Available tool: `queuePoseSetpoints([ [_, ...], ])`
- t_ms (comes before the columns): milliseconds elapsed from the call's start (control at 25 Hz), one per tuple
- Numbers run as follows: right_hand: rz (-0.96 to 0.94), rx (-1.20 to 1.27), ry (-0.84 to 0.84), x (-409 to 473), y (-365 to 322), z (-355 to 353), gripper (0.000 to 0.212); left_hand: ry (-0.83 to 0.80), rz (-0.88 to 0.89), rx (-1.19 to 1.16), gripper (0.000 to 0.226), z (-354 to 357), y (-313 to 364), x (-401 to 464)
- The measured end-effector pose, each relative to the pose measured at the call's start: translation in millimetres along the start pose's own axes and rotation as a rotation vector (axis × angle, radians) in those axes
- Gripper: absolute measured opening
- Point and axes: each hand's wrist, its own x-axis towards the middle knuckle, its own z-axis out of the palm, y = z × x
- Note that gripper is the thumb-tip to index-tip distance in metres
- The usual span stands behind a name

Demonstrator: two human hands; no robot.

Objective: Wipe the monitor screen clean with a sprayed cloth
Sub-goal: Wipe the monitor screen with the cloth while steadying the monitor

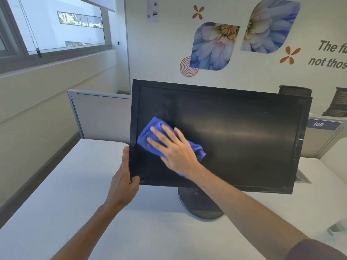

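Note:
A black monitor (244, 132) stands on a round black base (199, 205) on the white desk (78, 194), its dark screen tilted slightly clockwise. A crumpled blue cloth (148, 134) lies against the lower left part of the screen. My right hand (174, 149) presses flat on the cloth with straight, spread fingers. My left hand (124, 179) grips the monitor's lower left edge, thumb on the front of the bezel and fingers behind it. Faint streaks show on the screen above the cloth.
A spray bottle (338, 228) lies at the desk's right edge, partly cut off. Grey partition panels (101, 115) stand behind the desk, and a window is at the upper left. A black chair back (293, 91) rises behind the monitor.

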Motion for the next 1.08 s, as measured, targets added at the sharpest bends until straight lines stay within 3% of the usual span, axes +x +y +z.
queuePoseSetpoints([
  [200,0.268,0.004,0.088,80.9,13.5,-27.1,0.064,-0.031,-0.022,-0.051,0.101,0.0,-12.4,-15.0],
  [360,0.299,-0.033,0.080,101.5,6.3,-27.5,0.059,0.002,-0.056,-0.079,0.099,-0.8,-11.8,-10.5],
  [520,0.290,-0.014,0.080,65.1,-32.0,-22.0,0.060,-0.012,-0.097,-0.163,0.100,-5.1,-12.4,-7.0],
  [840,0.334,0.371,-0.445,-23.5,-124.4,2.4,0.057,-0.049,-0.173,-0.103,0.066,-7.5,-20.0,-6.9],
  [1080,0.455,0.503,-0.473,-19.2,-135.8,-1.0,0.048,-0.052,-0.163,-0.151,0.053,-7.9,-18.2,-7.6],
])
